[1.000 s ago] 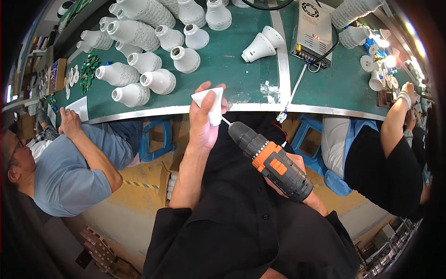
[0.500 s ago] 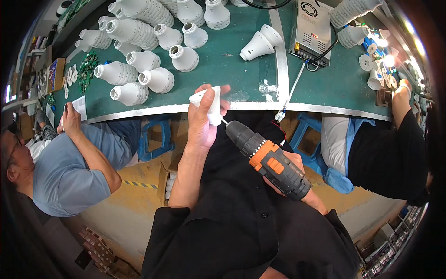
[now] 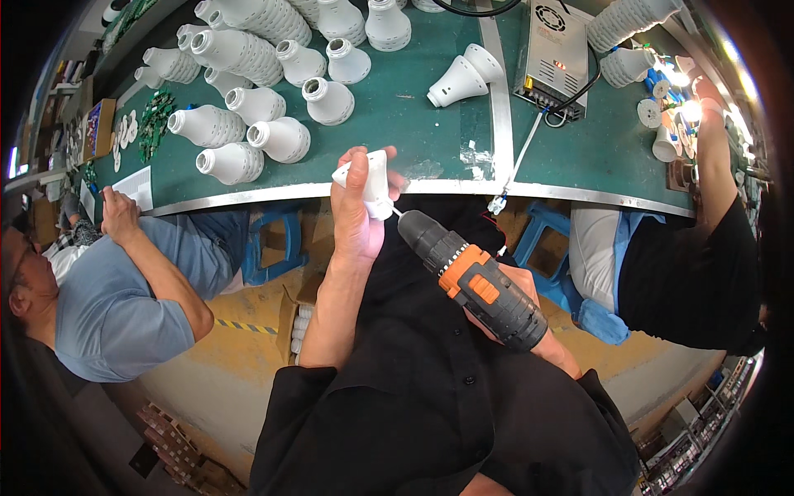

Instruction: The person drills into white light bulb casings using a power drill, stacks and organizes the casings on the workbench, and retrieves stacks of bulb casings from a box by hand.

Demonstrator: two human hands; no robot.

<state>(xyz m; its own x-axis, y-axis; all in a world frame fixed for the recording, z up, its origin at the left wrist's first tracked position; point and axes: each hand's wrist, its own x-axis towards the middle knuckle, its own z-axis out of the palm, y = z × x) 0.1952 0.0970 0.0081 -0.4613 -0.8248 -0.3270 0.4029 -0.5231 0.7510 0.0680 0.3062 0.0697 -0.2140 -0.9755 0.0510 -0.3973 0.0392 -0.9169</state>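
A white bulb housing (image 3: 376, 183) is in my left hand (image 3: 356, 219), its fingers and thumb wrapped round the body, with its narrow end turned toward me. My right hand (image 3: 523, 285) grips a black and orange cordless drill (image 3: 471, 277), whose body hides most of the fingers. The drill's thin bit reaches up and left to the housing's narrow end; whether it is inside cannot be made out. On the green table (image 3: 389, 107) ahead, many like housings (image 3: 281, 140) stand or lie, some nested in stacks.
Two joined housings (image 3: 463, 78) lie near a metal strip. Behind it sits a metal power supply (image 3: 552, 58) with a cable (image 3: 525, 157) hanging to the table edge. A person in blue (image 3: 132, 306) sits at left; another person's arm (image 3: 715, 165) reaches toward lit parts at right. Blue stools (image 3: 277, 248) stand below.
My left hand, the housing and the drill have shifted slightly left. At right, the other person's hand has moved farther in toward the lit parts. The left person's hand has lowered slightly.
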